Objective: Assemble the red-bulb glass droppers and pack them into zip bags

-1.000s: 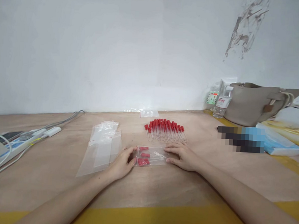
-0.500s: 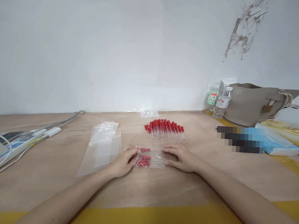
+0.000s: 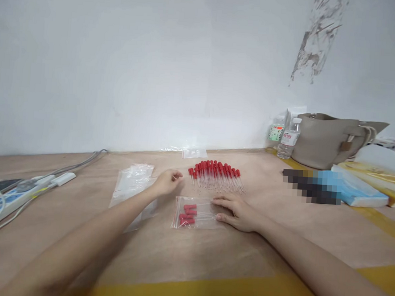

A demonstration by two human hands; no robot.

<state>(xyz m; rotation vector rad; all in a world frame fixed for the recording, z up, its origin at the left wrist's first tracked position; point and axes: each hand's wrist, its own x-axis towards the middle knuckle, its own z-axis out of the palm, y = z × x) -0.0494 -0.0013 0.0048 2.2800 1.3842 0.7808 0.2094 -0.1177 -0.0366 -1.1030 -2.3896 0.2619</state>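
My right hand (image 3: 238,213) rests on the right end of a clear zip bag (image 3: 206,221), with thumb and fingers spread over the plastic. Inside the bag lie several droppers with red bulbs (image 3: 188,212) toward its zip end on the left. My left hand (image 3: 169,182) is raised just beyond the bag, fingers loosely curled and apart, with nothing visible in them. It is close to the left end of a fanned pile of red-bulbed droppers (image 3: 216,171) with clear stems. Partly behind my left forearm, flat clear bags (image 3: 133,180) lie on the table.
A power strip (image 3: 17,195) with cables lies at the left. Along the wall at the right stand two plastic bottles (image 3: 289,140) and a grey handbag (image 3: 321,142). In front of these are a blue packet (image 3: 358,189) and a pixelated dark item (image 3: 310,186). Another clear bag (image 3: 194,153) lies by the wall.
My left hand has let go of the zip end of the filled bag and moved up and away, toward the dropper pile. My right hand stays on the bag. The view has shifted slightly.
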